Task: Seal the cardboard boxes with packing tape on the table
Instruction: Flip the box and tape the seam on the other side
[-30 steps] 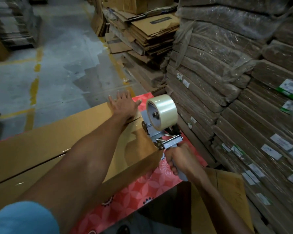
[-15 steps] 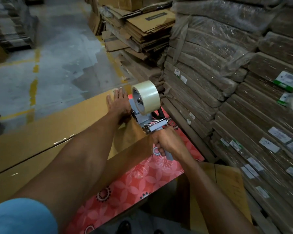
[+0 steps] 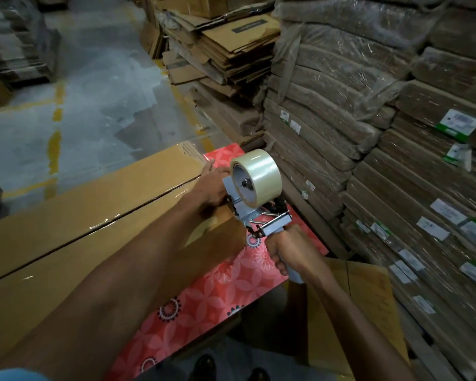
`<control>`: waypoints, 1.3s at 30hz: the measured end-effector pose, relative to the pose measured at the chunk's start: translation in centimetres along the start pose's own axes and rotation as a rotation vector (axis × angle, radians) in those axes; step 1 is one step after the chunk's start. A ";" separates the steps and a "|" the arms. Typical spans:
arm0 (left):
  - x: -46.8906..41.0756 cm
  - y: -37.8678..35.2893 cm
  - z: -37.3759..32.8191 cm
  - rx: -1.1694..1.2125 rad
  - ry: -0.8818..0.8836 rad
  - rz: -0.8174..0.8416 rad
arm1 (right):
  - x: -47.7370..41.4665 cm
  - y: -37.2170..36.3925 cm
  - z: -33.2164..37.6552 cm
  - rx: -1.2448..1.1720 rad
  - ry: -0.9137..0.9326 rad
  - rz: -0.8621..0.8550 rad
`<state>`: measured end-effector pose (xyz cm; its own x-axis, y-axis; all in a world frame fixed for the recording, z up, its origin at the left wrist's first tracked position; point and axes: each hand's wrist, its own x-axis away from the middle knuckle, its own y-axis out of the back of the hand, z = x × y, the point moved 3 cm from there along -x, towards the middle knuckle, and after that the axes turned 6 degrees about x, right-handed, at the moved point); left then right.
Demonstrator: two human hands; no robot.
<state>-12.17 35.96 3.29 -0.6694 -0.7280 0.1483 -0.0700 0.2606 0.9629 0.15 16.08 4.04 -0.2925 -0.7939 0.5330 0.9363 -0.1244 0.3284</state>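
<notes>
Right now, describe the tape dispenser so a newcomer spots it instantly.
Find the table with the red floral cloth and the long cardboard box lying on it. At the box's right end, the right hand grips the tape dispenser. It alone is grey metal, carrying a glossy clear tape roll.

A table under a red flowered cover, with one long cardboard box lying on it.
The cover shows only along the near edge and at the right end, where pale petals and dark round flower prints stand out on the red. The box lies flat across the rest, running in from the left edge of view and stopping short of the table's right edge. A glossy strip of tape runs along the lengthwise seam in its top.
</notes>
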 end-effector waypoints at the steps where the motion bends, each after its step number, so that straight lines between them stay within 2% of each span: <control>1: -0.1 -0.2 0.3 -0.064 0.000 0.015 | 0.0 0.0 0.0 0.007 0.011 0.004; 5: -0.6 -0.5 0.9 -0.158 0.021 0.065 | -0.1 -0.2 -0.3 -0.005 0.031 0.009; 11: -1.0 -0.6 0.9 -0.102 0.027 0.011 | 0.9 0.2 -4.1 0.050 0.066 -0.001; 15: -1.3 -1.0 1.1 -0.013 0.001 -0.043 | 1.0 -0.3 -5.9 -0.032 0.103 -0.019; 18: -0.6 -1.7 0.8 0.099 -0.116 -0.134 | 0.4 -1.0 -6.4 -0.037 0.119 -0.047; 21: 1.0 -2.2 0.6 0.228 -0.210 -0.132 | -0.8 -2.1 -7.9 -0.101 0.062 -0.026; 25: 1.6 -2.0 0.3 0.167 -0.304 -0.148 | -1.9 -3.3 -9.7 -0.064 0.024 -0.005; 27: 1.4 -1.7 0.3 0.170 -0.285 -0.125 | -1.7 -4.3 -9.7 -0.186 -0.012 0.009; 30: 1.5 -1.6 0.4 0.167 -0.272 -0.114 | -0.9 -6.9 -10.6 -0.604 -0.211 0.116; 32: 1.7 -1.5 0.4 0.151 -0.285 -0.101 | -0.9 -7.9 -12.3 -0.703 -0.289 0.076; 36: 2.3 -2.0 -0.2 0.083 -0.255 -0.100 | -2.8 -6.4 -14.4 -0.538 -0.236 -0.148; 39: 2.8 -2.6 -0.7 0.092 -0.242 -0.135 | -5.6 -3.9 -13.2 -0.227 -0.133 -0.297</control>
<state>-13.34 32.81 1.32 -0.8055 -0.5906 -0.0488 -0.2303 0.2361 0.9441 0.70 13.16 -10.52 -0.5654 -0.6217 0.5421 0.8222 -0.4772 0.3102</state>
